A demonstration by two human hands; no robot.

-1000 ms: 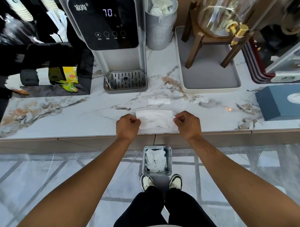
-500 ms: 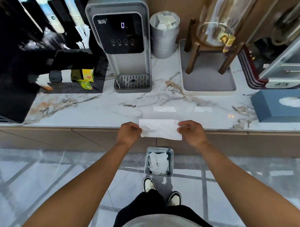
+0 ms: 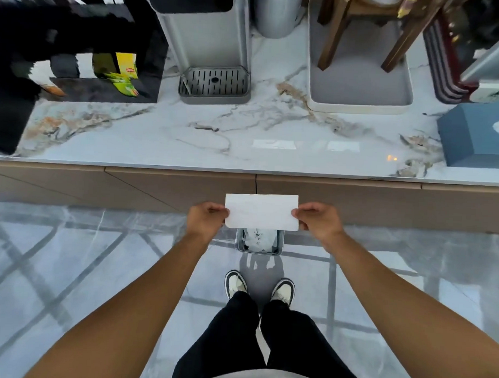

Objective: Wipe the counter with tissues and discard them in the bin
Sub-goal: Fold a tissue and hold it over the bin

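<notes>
A white folded tissue is stretched flat between my two hands, off the counter and in front of the cabinet face. My left hand pinches its left end and my right hand pinches its right end. Directly below the tissue, on the floor, stands a small grey bin holding crumpled white tissues; its far part is hidden by the tissue. The marble counter runs across the upper half of the view.
On the counter stand a grey water dispenser, a steel canister, a white tray with a wooden stand, a blue tissue box at the right and a black organiser at the left. My shoes are behind the bin.
Both hands have drawn the tissue back off the counter edge and down, so it now hangs over the bin. The view has tilted downward.
</notes>
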